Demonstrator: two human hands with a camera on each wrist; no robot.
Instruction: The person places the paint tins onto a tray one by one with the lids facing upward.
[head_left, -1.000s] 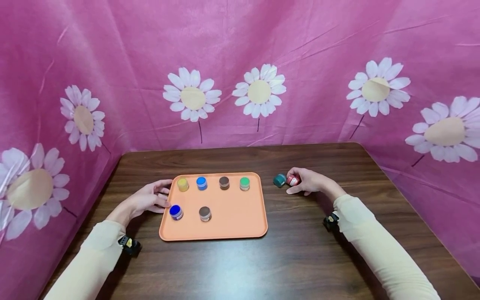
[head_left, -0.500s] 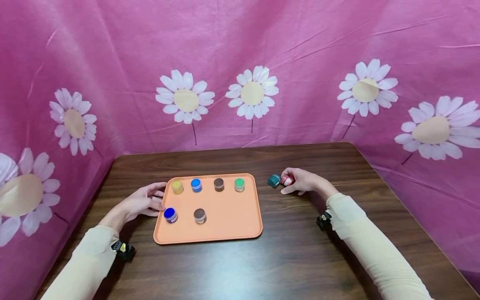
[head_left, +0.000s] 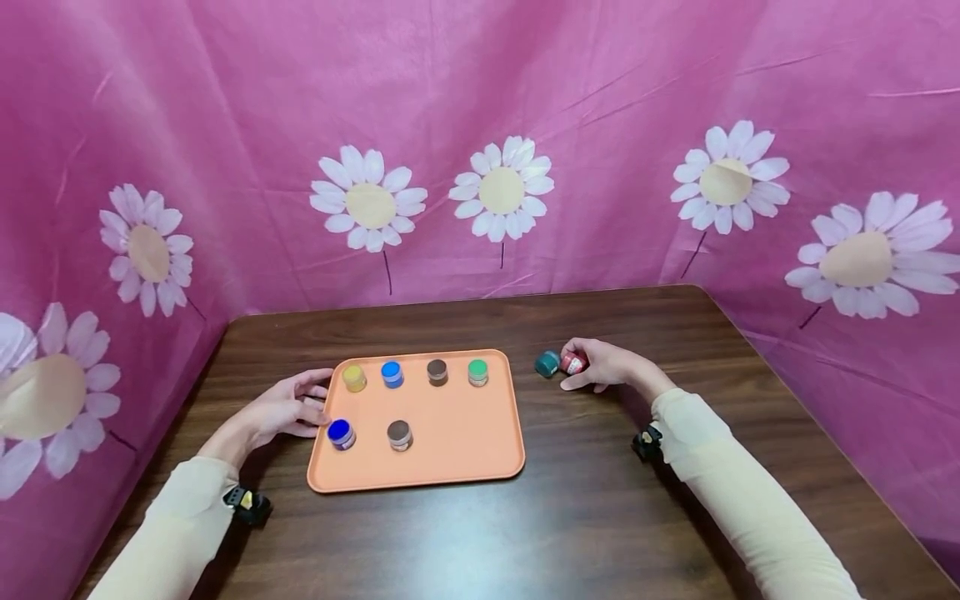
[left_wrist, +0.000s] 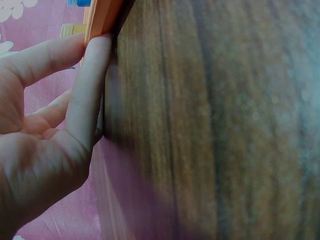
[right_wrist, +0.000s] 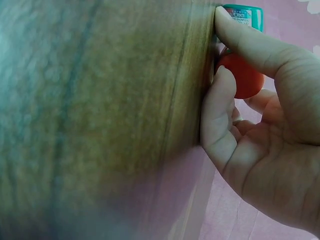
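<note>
Near the back right of the table, my right hand (head_left: 611, 365) has its fingers curled around a small red paint jar (head_left: 574, 363), which lies tilted. Its round orange-red face (right_wrist: 242, 75) shows between the fingers in the right wrist view. A dark green paint jar (head_left: 547, 363) lies just left of the red one. My left hand (head_left: 283, 410) touches the left rim of an orange tray (head_left: 457, 454) with spread fingertips. Standing on the tray are yellow (head_left: 354, 378), light blue (head_left: 392, 374), brown (head_left: 437, 372), green (head_left: 477, 372), dark blue (head_left: 341, 434) and grey-brown (head_left: 400, 435) jars.
The dark wooden table (head_left: 600, 500) runs back to a pink curtain (head_left: 450, 100) printed with daisies. On the tray, the jars form a back row and a front row. Bare tray surface lies right of the grey-brown jar.
The head view has shifted slightly, so the whole scene sits a little further left. The hands, the jars and the tray keep their places relative to one another.
</note>
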